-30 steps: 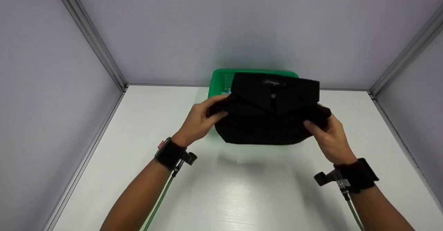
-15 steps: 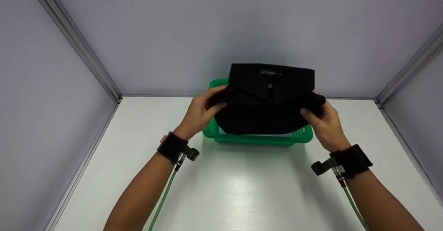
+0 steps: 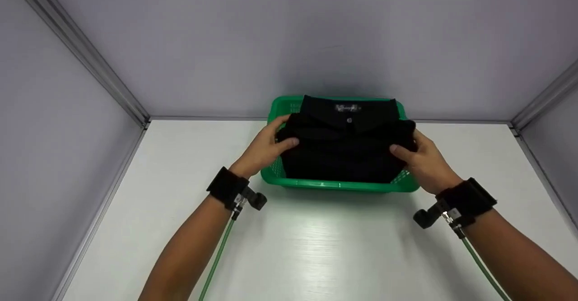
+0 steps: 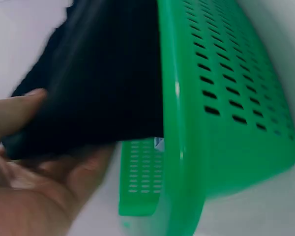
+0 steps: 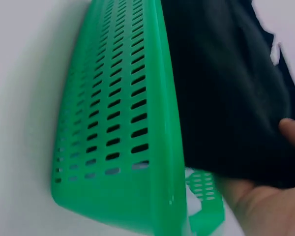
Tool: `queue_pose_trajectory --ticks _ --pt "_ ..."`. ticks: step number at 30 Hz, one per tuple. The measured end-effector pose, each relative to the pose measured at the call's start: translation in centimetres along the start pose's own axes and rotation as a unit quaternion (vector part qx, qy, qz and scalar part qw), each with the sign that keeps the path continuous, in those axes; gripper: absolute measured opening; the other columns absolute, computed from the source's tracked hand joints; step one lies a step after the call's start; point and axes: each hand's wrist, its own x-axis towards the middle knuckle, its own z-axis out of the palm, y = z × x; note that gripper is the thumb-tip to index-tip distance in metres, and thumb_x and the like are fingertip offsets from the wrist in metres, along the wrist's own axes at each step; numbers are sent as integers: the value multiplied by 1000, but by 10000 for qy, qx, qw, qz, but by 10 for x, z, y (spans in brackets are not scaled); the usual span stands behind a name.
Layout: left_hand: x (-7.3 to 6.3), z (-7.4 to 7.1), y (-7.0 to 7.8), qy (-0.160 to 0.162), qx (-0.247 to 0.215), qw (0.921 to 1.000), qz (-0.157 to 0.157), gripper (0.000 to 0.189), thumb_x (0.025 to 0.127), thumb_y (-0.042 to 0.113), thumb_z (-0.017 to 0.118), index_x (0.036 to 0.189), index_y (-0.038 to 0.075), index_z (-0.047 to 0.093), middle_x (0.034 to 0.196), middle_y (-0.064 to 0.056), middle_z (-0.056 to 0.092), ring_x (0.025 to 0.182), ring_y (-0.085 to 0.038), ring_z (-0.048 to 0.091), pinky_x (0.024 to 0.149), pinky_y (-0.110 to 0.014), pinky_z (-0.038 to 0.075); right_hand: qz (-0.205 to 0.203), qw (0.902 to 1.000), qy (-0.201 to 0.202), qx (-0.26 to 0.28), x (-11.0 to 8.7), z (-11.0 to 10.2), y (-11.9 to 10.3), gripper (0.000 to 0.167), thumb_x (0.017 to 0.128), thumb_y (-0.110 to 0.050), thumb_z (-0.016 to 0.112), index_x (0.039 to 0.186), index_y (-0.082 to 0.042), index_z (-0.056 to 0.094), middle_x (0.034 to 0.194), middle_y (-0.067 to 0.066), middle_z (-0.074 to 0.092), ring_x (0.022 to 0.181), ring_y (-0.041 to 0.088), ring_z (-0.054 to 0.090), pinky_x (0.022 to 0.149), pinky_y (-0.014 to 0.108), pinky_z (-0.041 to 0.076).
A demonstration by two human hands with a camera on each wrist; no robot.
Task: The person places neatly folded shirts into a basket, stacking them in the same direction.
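A folded black shirt [image 3: 341, 156], with its collar, label and one button facing up, is partly down inside the green plastic basket [image 3: 334, 185]. My left hand [image 3: 264, 150] pinches the shirt's left side, thumb on top and fingers beneath. At the opposite side my right hand [image 3: 424, 163] grips it the same way. In the left wrist view the shirt [image 4: 103, 73] hangs past the basket's rim [image 4: 174, 123]. The right wrist view has the shirt [image 5: 226, 98] inside the rim too, with a whitish thing [image 5: 191, 201] under it, mostly hidden.
The basket stands on a white table [image 3: 316, 247] against the pale back wall [image 3: 226, 57]. Side walls rise at left and right. A green cable [image 3: 219, 253] runs from each wrist strap back along the arm.
Both hands have lowered the shirt from above the basket into it. The basket's front rim, covered a second ago, now shows in front of the shirt. Both hands still hold its sides.
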Motion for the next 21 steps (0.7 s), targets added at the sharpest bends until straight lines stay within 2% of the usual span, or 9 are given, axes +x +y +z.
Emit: queue_pose_trajectory --ticks 3,5,9,13,17,21 --pt "-4 1 1 -75 63 9982 -585 73 107 25 64 168 14 26 177 -10 19 162 -29 24 127 -51 34 497 9986 -193 -16 0 3 -7 67 112 -16 52 168 -9 16 161 16 37 135 18 57 103 26 57" --pt "-5 2 2 -80 28 9964 -843 73 108 27 62 169 15 22 178 -10 14 162 -31 22 127 -52 34 796 9965 -266 30 2 5 -11 71 112 -15 50 170 -10 9 165 18 32 142 25 52 110 32 54" --pt "-6 6 4 -25 -111 9929 -1182 74 110 31 57 170 17 16 179 -12 10 164 -34 18 129 -53 32 1393 9897 -324 25 10 5 -18 77 113 -19 48 170 -9 -3 170 21 24 155 37 35 127 51 36" --pt "-5 10 5 2 -347 9878 -1515 79 111 34 53 171 15 7 177 -17 12 164 -35 19 129 -50 32 1909 9808 -374 -114 17 4 -17 86 113 -26 46 167 -8 -19 175 24 11 163 42 16 131 62 21" --pt "-6 12 6 -5 -572 9837 -1704 82 110 36 54 171 13 2 176 -21 13 163 -35 21 128 -49 34 2165 9754 -364 -194 18 4 -14 89 113 -29 44 164 -5 -25 176 24 4 164 45 8 130 64 19" --pt "-8 14 4 -17 -666 9839 -1658 82 110 36 54 171 12 4 176 -21 14 163 -34 22 128 -49 35 2220 9740 -329 -294 16 6 -12 88 114 -32 43 163 -2 -24 176 24 -5 164 46 1 131 62 19"
